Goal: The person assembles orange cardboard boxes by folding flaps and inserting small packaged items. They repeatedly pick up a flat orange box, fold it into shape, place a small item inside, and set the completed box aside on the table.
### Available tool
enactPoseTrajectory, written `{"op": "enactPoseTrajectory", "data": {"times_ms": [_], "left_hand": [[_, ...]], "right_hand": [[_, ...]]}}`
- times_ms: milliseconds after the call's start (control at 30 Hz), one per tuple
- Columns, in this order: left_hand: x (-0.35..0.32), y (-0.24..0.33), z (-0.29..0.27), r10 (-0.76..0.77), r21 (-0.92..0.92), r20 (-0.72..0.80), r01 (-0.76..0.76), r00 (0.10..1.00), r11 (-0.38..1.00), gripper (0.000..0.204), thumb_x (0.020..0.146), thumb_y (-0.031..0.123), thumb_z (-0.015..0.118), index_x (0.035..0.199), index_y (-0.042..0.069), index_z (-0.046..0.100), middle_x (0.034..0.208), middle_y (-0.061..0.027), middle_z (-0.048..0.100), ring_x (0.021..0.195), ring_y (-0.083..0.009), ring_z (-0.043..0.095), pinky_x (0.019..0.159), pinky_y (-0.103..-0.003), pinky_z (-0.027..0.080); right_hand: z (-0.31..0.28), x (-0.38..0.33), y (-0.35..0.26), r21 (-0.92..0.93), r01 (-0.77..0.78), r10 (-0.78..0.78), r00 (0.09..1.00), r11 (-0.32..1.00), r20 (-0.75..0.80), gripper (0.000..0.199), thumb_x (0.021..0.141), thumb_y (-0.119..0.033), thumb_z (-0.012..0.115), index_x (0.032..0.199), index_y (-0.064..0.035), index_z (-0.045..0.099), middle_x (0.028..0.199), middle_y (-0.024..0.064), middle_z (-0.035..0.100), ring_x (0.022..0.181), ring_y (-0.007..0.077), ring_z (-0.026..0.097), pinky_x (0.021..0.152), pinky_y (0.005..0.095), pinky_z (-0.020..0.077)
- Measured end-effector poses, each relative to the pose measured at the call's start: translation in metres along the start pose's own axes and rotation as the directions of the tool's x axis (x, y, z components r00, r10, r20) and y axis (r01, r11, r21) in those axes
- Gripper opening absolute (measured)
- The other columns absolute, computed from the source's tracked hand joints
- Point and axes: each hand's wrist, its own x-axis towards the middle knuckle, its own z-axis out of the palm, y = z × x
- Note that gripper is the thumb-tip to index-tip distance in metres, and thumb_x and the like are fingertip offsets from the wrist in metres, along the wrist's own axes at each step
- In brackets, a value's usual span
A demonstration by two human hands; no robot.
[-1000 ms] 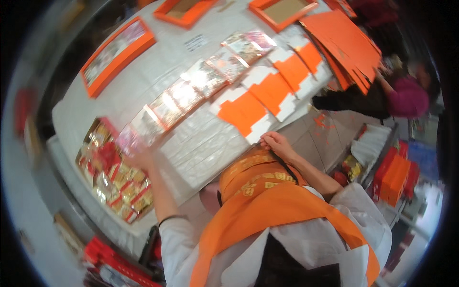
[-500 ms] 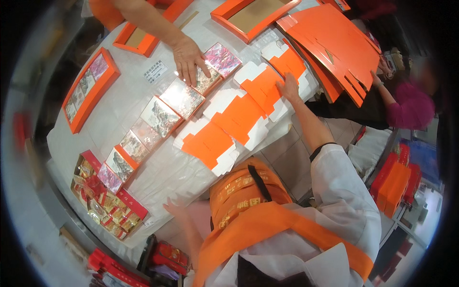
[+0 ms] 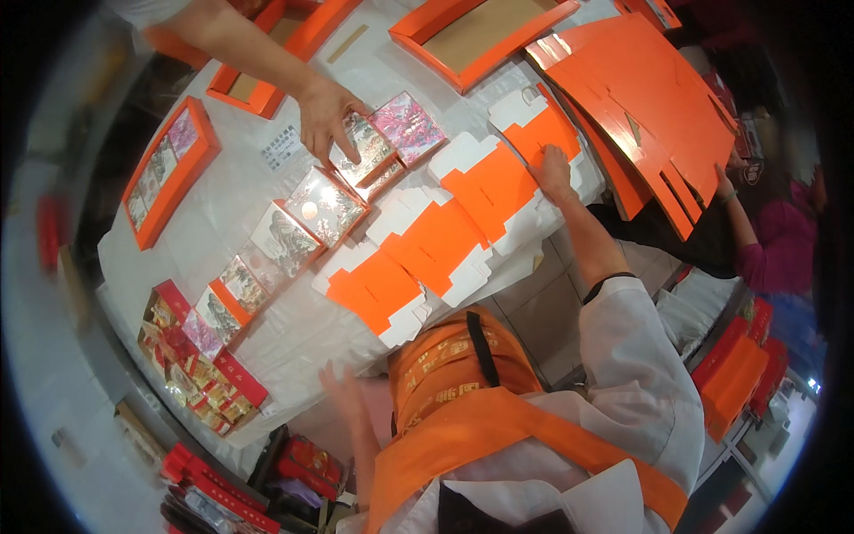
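Observation:
My right hand (image 3: 553, 174) is closed at the near edge of the last orange-and-white flat carton (image 3: 539, 132) in a row at the table's right side. Its fingertips are partly hidden, and they seem to grip that edge. More flat cartons (image 3: 439, 242) lie in stacks to its left. My left hand (image 3: 342, 390) hangs over the near table edge, slightly blurred, fingers apart and holding nothing. Across the table another person's hand (image 3: 326, 117) holds a small landscape-printed box (image 3: 366, 148), tilted up from a row of similar boxes.
A filled red box of gold packets (image 3: 210, 392) stands at the near left. Orange trays (image 3: 485, 40) lie along the far side. Large orange sheets (image 3: 636, 107) are stacked at the right, with another person's hand (image 3: 725, 184) beside them. Orange and red boxes (image 3: 731, 374) stand lower right.
The other person's hand has taken hold of a printed box and raised its edge. My right hand has moved slightly right, its fingers curling more. My left hand has shifted slightly, fingers lifted.

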Motion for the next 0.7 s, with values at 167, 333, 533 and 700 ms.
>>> {"op": "enactPoseTrajectory", "data": {"times_ms": [167, 333, 533, 700], "left_hand": [[-0.006, 0.032, -0.004, 0.016, -0.125, 0.033, -0.012, 0.999, 0.992, 0.047, 0.086, 0.021, 0.057, 0.128, 0.004, 0.044, 0.142, -0.0171, 0.023, 0.131, -0.0268, 0.024, 0.104, -0.037, 0.024], [-0.017, 0.065, -0.018, -0.077, -0.290, 0.234, 0.146, 0.969, 0.946, 0.047, 0.087, 0.025, 0.055, 0.129, 0.006, 0.042, 0.132, -0.0141, 0.041, 0.120, -0.0230, 0.040, 0.099, -0.035, 0.032], [-0.036, 0.130, -0.005, 0.419, -0.571, 0.307, -0.187, 0.855, 0.800, 0.044, 0.087, 0.018, 0.056, 0.126, 0.002, 0.044, 0.121, -0.0135, 0.052, 0.113, -0.0210, 0.048, 0.095, -0.033, 0.038], [-0.057, 0.175, -0.014, 0.352, -0.831, 0.186, -0.045, 0.917, 0.554, 0.042, 0.091, 0.027, 0.049, 0.121, -0.003, 0.043, 0.114, -0.0121, 0.054, 0.104, -0.0183, 0.053, 0.087, -0.030, 0.043]], "right_hand": [[-0.006, 0.015, 0.025, 0.226, 0.054, -0.090, 0.984, 0.973, 0.151, 0.040, 0.073, -0.016, 0.068, 0.104, 0.0022, 0.051, 0.097, 0.0193, 0.055, 0.090, 0.0336, 0.055, 0.081, 0.0344, 0.0455], [-0.032, 0.013, 0.032, 0.015, 0.198, -0.199, 0.977, 0.980, 0.079, 0.029, 0.086, -0.018, 0.051, 0.107, 0.0022, 0.052, 0.090, 0.0196, 0.057, 0.084, 0.0336, 0.055, 0.077, 0.0350, 0.0448], [-0.119, -0.096, -0.094, 0.212, 0.453, -0.355, 0.856, 0.866, -0.376, 0.023, 0.088, -0.006, 0.043, 0.107, 0.0031, 0.052, 0.092, 0.0182, 0.055, 0.085, 0.0334, 0.054, 0.075, 0.0399, 0.0432], [-0.123, -0.262, -0.277, 0.550, 0.635, -0.730, 0.680, 0.543, -0.065, 0.022, 0.082, -0.003, 0.052, 0.102, 0.0040, 0.054, 0.098, 0.0186, 0.055, 0.087, 0.0302, 0.055, 0.078, 0.0346, 0.0462]]}}
